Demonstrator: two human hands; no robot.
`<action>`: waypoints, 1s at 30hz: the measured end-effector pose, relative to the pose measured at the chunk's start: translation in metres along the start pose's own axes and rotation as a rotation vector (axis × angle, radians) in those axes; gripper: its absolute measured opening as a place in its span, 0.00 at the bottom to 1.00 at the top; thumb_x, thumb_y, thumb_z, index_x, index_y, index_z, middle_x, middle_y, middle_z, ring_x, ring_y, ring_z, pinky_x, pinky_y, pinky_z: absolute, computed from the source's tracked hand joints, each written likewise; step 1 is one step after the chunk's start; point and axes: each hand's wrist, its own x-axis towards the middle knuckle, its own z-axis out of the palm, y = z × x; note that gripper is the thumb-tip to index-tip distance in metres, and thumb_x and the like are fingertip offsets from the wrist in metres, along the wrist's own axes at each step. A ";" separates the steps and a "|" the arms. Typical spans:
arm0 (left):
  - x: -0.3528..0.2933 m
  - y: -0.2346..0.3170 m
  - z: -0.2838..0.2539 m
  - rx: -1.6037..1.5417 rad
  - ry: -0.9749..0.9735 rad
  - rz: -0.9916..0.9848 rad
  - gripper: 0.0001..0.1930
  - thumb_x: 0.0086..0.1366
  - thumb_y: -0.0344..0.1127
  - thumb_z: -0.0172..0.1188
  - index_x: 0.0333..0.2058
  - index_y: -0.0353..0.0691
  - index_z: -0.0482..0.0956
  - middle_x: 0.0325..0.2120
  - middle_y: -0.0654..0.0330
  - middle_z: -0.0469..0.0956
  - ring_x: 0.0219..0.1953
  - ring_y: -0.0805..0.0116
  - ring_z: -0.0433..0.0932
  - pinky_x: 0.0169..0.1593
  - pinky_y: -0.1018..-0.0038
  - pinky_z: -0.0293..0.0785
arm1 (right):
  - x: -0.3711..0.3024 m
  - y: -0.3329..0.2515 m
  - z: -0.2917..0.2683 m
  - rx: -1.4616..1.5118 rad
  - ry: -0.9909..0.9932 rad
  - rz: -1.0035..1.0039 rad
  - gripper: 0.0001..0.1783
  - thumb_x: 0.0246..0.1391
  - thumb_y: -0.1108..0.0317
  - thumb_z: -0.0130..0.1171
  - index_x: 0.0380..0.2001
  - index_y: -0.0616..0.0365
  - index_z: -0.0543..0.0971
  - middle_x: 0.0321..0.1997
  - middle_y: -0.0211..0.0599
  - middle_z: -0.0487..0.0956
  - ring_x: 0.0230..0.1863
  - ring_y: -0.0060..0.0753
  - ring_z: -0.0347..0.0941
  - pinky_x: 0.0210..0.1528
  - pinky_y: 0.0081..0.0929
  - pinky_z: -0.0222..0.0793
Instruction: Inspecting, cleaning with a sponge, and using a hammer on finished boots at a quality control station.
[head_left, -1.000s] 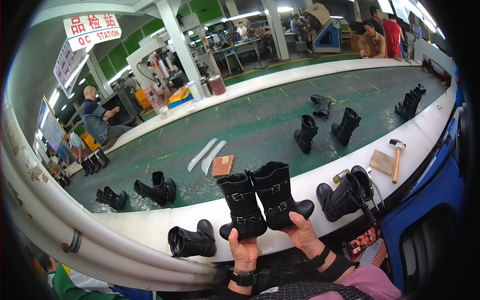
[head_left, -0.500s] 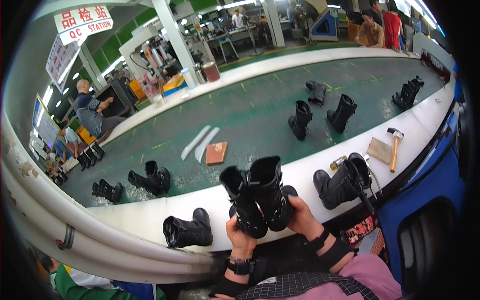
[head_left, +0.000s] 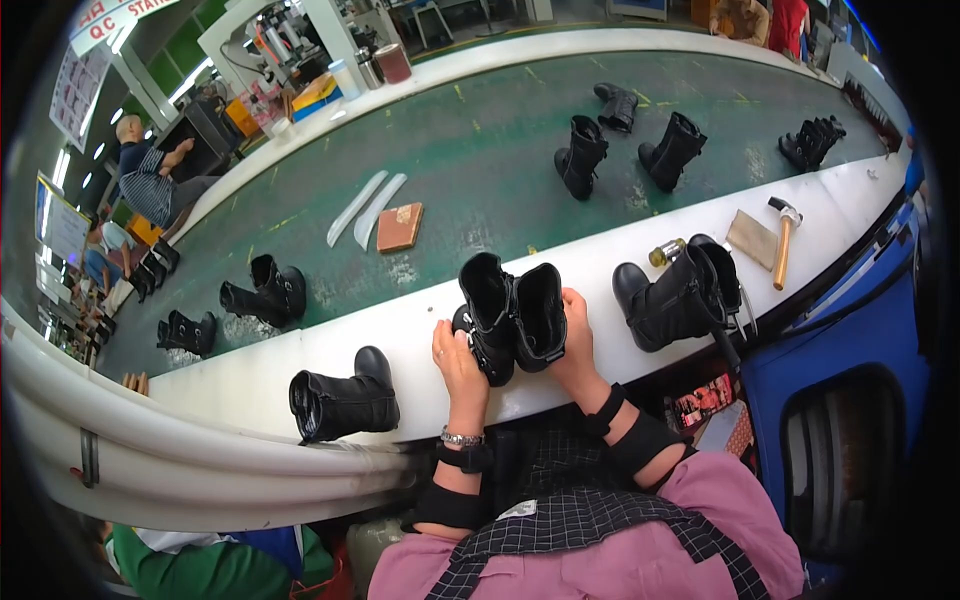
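Workshop: one pair, pressed together from both sides

Beyond my arms, a wide green belt sweeps across the room, with a white ledge running along my edge of it. Over that ledge, straight in front of me, I hold two boots side by side, their tops facing up so that I can look down into both. My left hand is curled against the outer side of the left boot; my right hand grips the outer side of the right boot. Pushing inward from both sides is probably what makes the shafts sit together. From above, I cannot tell whether the soles rest on the ledge or hang clear.

Near my left wrist, a lone boot lies on its side, leaving room for my arm. To my right lie more boots, with a small bottle just behind them. Past these, a hammer lies beside a tan block, its handle toward me, handy for a right-hand reach, I'd judge. On the belt, a reddish block sits just beside two pale strips.
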 end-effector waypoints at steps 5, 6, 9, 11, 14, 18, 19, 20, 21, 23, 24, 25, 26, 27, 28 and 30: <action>-0.009 0.019 -0.016 -0.211 0.022 -0.036 0.19 0.71 0.30 0.41 0.58 0.29 0.62 0.58 0.43 0.62 0.63 0.51 0.60 0.64 0.62 0.56 | -0.006 -0.013 -0.009 -0.077 0.062 -0.132 0.12 0.59 0.70 0.51 0.44 0.63 0.76 0.52 0.48 0.70 0.43 0.42 0.75 0.46 0.31 0.71; -0.014 0.025 -0.019 -0.288 0.043 -0.033 0.19 0.70 0.27 0.42 0.58 0.30 0.62 0.58 0.45 0.63 0.62 0.53 0.61 0.64 0.63 0.57 | -0.007 -0.014 -0.013 -0.042 0.021 -0.081 0.11 0.58 0.71 0.52 0.43 0.63 0.76 0.51 0.47 0.71 0.40 0.39 0.76 0.44 0.30 0.72; -0.032 0.041 -0.029 -0.418 0.149 -0.022 0.16 0.64 0.19 0.45 0.51 0.33 0.65 0.56 0.48 0.66 0.56 0.63 0.68 0.59 0.69 0.64 | -0.015 -0.017 -0.021 0.190 -0.084 0.165 0.12 0.56 0.74 0.52 0.43 0.64 0.76 0.46 0.43 0.74 0.32 0.29 0.77 0.38 0.25 0.73; -0.047 0.050 -0.038 -0.510 0.150 -0.017 0.15 0.62 0.20 0.49 0.48 0.33 0.66 0.56 0.48 0.66 0.52 0.65 0.71 0.55 0.71 0.67 | -0.022 -0.020 -0.025 0.332 -0.141 0.364 0.13 0.54 0.76 0.51 0.43 0.65 0.76 0.42 0.41 0.75 0.33 0.26 0.77 0.37 0.24 0.73; -0.064 0.058 -0.053 -0.503 0.033 0.071 0.20 0.56 0.21 0.57 0.49 0.34 0.64 0.56 0.48 0.66 0.48 0.65 0.73 0.50 0.72 0.70 | -0.032 -0.028 -0.026 0.237 -0.135 0.189 0.15 0.52 0.78 0.49 0.44 0.66 0.75 0.43 0.40 0.75 0.36 0.27 0.77 0.38 0.24 0.74; -0.076 0.063 -0.056 -0.170 -0.103 0.222 0.36 0.48 0.28 0.70 0.55 0.35 0.60 0.56 0.47 0.64 0.48 0.60 0.72 0.48 0.70 0.71 | -0.042 -0.040 -0.030 0.324 -0.125 0.187 0.17 0.48 0.82 0.47 0.43 0.66 0.76 0.44 0.41 0.76 0.38 0.30 0.77 0.41 0.24 0.74; -0.075 0.064 -0.053 -0.141 -0.084 0.265 0.38 0.47 0.29 0.71 0.56 0.35 0.60 0.55 0.47 0.64 0.48 0.60 0.72 0.48 0.70 0.71 | -0.044 -0.042 -0.030 0.323 -0.127 0.179 0.18 0.47 0.82 0.46 0.43 0.67 0.76 0.44 0.41 0.76 0.38 0.30 0.77 0.41 0.24 0.74; -0.072 0.063 -0.048 -0.134 -0.076 0.298 0.40 0.46 0.29 0.73 0.56 0.36 0.60 0.55 0.47 0.64 0.49 0.60 0.71 0.48 0.69 0.71 | -0.045 -0.044 -0.029 0.324 -0.127 0.168 0.18 0.46 0.83 0.46 0.42 0.67 0.76 0.44 0.41 0.76 0.39 0.30 0.77 0.40 0.24 0.74; -0.069 0.064 -0.043 -0.203 -0.040 0.267 0.44 0.44 0.32 0.76 0.56 0.34 0.56 0.52 0.48 0.64 0.50 0.60 0.70 0.51 0.67 0.70 | -0.047 -0.047 -0.029 0.425 -0.125 0.237 0.18 0.45 0.85 0.46 0.40 0.68 0.77 0.45 0.42 0.76 0.40 0.31 0.77 0.41 0.24 0.75; -0.062 0.068 -0.037 -0.100 0.054 0.230 0.46 0.44 0.32 0.76 0.56 0.33 0.53 0.51 0.46 0.64 0.51 0.58 0.70 0.53 0.66 0.70 | -0.052 -0.050 -0.028 0.398 -0.130 0.143 0.18 0.45 0.86 0.45 0.40 0.68 0.77 0.45 0.42 0.76 0.40 0.31 0.78 0.42 0.24 0.76; -0.058 0.072 -0.035 -0.072 0.099 0.257 0.46 0.44 0.33 0.77 0.56 0.32 0.52 0.51 0.46 0.64 0.51 0.57 0.70 0.54 0.65 0.69 | -0.054 -0.052 -0.029 0.403 -0.148 0.129 0.18 0.44 0.86 0.45 0.40 0.69 0.77 0.46 0.42 0.76 0.41 0.32 0.78 0.42 0.24 0.76; -0.054 0.075 -0.034 -0.104 0.092 0.125 0.46 0.45 0.34 0.77 0.54 0.32 0.50 0.51 0.43 0.64 0.52 0.54 0.70 0.55 0.63 0.69 | -0.056 -0.052 -0.029 0.420 -0.231 0.160 0.22 0.46 0.89 0.42 0.43 0.69 0.77 0.52 0.40 0.72 0.47 0.32 0.76 0.47 0.25 0.77; -0.047 0.079 -0.034 -0.061 0.114 0.178 0.47 0.45 0.34 0.77 0.55 0.32 0.50 0.50 0.43 0.65 0.52 0.54 0.71 0.55 0.63 0.69 | -0.058 -0.053 -0.029 0.407 -0.248 0.113 0.22 0.46 0.89 0.42 0.43 0.69 0.77 0.52 0.40 0.72 0.47 0.32 0.76 0.47 0.25 0.77; -0.038 0.082 -0.034 -0.016 0.139 0.230 0.48 0.45 0.35 0.77 0.56 0.32 0.49 0.50 0.43 0.66 0.51 0.54 0.72 0.54 0.63 0.69 | -0.059 -0.053 -0.029 0.404 -0.268 0.104 0.22 0.45 0.89 0.42 0.43 0.68 0.78 0.52 0.39 0.72 0.47 0.32 0.75 0.48 0.25 0.76; -0.030 0.085 -0.033 0.030 0.165 0.284 0.49 0.45 0.35 0.77 0.56 0.32 0.48 0.49 0.43 0.66 0.51 0.54 0.72 0.54 0.63 0.70 | -0.059 -0.053 -0.029 0.410 -0.288 0.111 0.22 0.45 0.89 0.42 0.43 0.68 0.79 0.52 0.39 0.72 0.48 0.32 0.75 0.48 0.25 0.76; -0.015 0.090 -0.035 0.094 0.161 0.320 0.44 0.44 0.35 0.77 0.54 0.32 0.56 0.46 0.48 0.71 0.46 0.57 0.76 0.50 0.65 0.73 | -0.058 -0.051 -0.029 0.399 -0.302 0.083 0.21 0.46 0.87 0.44 0.42 0.68 0.80 0.50 0.38 0.73 0.46 0.30 0.75 0.48 0.24 0.75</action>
